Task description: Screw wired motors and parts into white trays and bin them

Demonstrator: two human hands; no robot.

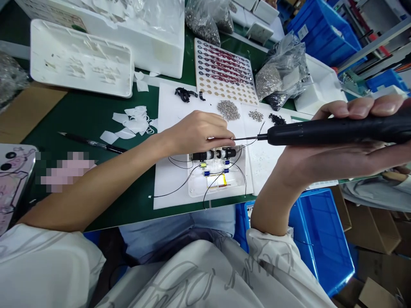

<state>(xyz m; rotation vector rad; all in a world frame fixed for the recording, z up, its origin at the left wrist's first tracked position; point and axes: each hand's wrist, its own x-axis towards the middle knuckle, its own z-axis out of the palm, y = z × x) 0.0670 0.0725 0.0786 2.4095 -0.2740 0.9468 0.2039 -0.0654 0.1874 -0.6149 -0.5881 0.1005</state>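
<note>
My right hand [349, 141] is wrapped round a black electric screwdriver [324, 130], held level with its thin bit pointing left. The bit tip meets the pinched fingertips of my left hand [197, 132], which hold something too small to make out. Just below them a small white assembly [216, 173] with black cylinders, thin black wires and blue and yellow parts lies on a white mat [170, 179].
Piles of small silver screws [228, 110] and black bits [276, 119] lie on the mat. Behind stand a perforated board [223, 70], bags of parts [281, 72] and white foam trays [80, 57]. A pen [91, 143] and phone [13, 179] lie left. A blue bin [321, 239] sits below.
</note>
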